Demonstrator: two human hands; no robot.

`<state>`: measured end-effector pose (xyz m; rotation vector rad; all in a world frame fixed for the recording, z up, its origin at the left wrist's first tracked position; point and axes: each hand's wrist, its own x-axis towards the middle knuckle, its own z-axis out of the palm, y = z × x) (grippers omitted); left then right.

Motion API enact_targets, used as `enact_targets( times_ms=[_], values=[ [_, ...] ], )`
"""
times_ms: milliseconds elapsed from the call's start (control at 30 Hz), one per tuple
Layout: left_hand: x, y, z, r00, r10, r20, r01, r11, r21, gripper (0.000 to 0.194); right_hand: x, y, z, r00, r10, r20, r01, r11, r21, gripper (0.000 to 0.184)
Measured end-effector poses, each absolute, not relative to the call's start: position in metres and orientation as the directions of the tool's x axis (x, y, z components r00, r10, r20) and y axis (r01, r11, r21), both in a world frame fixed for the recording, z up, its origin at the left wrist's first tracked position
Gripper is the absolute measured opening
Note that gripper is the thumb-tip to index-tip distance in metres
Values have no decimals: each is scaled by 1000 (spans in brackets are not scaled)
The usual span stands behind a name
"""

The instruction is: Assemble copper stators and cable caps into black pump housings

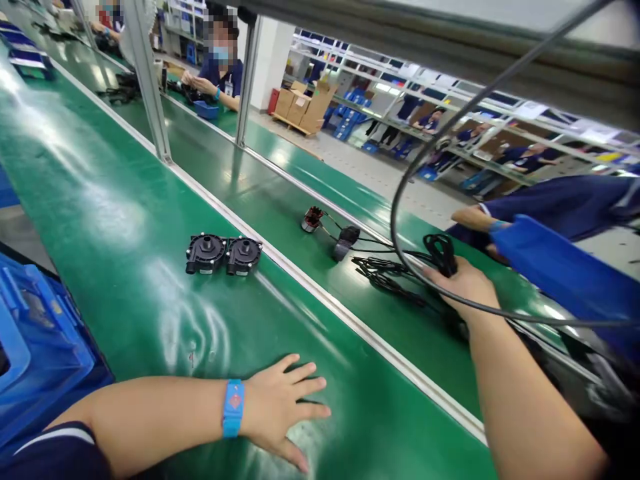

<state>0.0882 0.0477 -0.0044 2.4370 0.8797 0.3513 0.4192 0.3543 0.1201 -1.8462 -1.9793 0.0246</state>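
My left hand (277,407) is spread with its fingers apart, palm down at the green table top (150,320); it holds nothing. Over the strip beyond the metal rail, my right hand (467,287) is closed round a coiled bundle of black cable (441,253). From that bundle the cable leads left to a black part (346,242), and thin wires join this to a motor stator (313,219) with copper-coloured windings. More black cable (387,277) lies loose beside it. Two black pump housings (206,252) sit side by side on the near table.
A metal rail (320,293) with upright posts (150,87) divides the green surface. A grey hose (400,187) loops down in front of my right arm. Blue crates (45,353) stand at the left. Co-workers are across the line, one with a blue sleeve (565,267) close to my right hand.
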Motion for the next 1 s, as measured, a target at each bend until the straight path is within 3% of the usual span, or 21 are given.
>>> enact_targets(
  times_ms=[100, 333, 433, 533, 700, 800, 867, 1000],
  values=[
    [88, 48, -14, 753, 650, 102, 487, -654, 579, 76, 412, 318, 133, 19, 952, 305, 939, 88, -333, 36],
    [90, 47, -20, 765, 635, 112, 512, -704, 492, 86, 396, 209, 138, 77, 931, 356, 940, 51, -338, 52],
    [91, 58, -2, 736, 670, 102, 576, -698, 425, 73, 403, 166, 131, 123, 923, 365, 925, 26, -378, 56],
    [93, 99, 17, 649, 752, 120, 664, -635, 395, 55, 421, 124, 115, 175, 922, 345, 902, -10, -431, 55],
    [114, 211, 36, 395, 904, 164, 848, -427, 313, 84, 452, 53, 76, 245, 914, 323, 815, -14, -579, 51],
    [140, 264, 43, 383, 912, 144, 877, -409, 251, 79, 463, 23, 50, 323, 890, 321, 764, -45, -643, 49],
    [157, 287, 46, 434, 893, 116, 867, -449, 213, 65, 471, 12, 37, 387, 868, 312, 769, -117, -629, 49],
    [182, 315, 50, 536, 844, 9, 834, -531, 149, 50, 491, 3, 28, 456, 844, 284, 829, -285, -481, 48]
  ],
)
